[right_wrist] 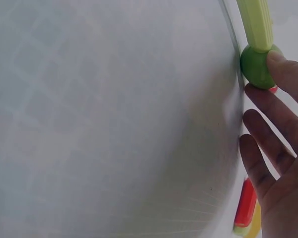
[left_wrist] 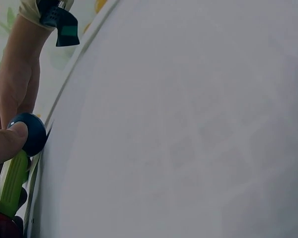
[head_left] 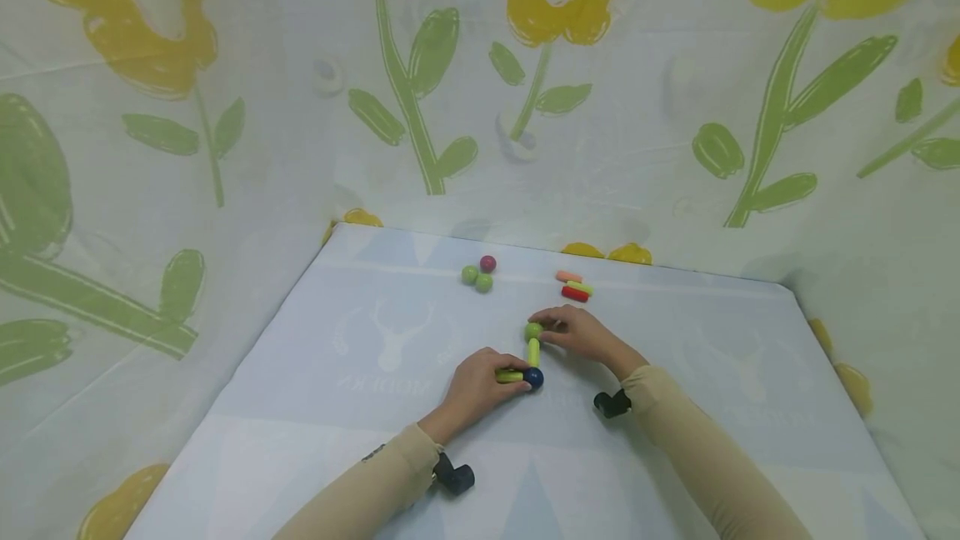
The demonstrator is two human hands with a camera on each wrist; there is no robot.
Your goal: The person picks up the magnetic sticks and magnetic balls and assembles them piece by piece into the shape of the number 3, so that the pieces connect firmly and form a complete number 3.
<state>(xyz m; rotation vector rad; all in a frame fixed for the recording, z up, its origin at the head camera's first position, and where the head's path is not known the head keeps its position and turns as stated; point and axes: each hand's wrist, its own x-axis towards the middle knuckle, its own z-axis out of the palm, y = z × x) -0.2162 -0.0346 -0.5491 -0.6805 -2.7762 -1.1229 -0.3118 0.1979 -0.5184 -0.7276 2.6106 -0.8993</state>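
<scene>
My left hand (head_left: 476, 383) pinches a dark blue ball (head_left: 535, 379), its thumb lying on the ball in the left wrist view. From this ball one yellow-green rod (head_left: 508, 376) runs back under my left fingers to a dark red ball (left_wrist: 4, 226), which the hand hides in the head view. A second yellow-green rod (head_left: 533, 353) leads away from the blue ball to a light green ball (head_left: 532, 330). Thumb and forefinger of my right hand (head_left: 579, 335) pinch that green ball; the other fingers are spread in the right wrist view.
Two green balls (head_left: 483, 282) and a crimson ball (head_left: 488, 263) sit together farther back on the white-and-blue table cover (head_left: 315, 373). Right of them lie a red rod (head_left: 575, 294), a yellow-green one and an orange one (head_left: 568, 277). Flower-patterned cloth (head_left: 600, 123) hangs behind.
</scene>
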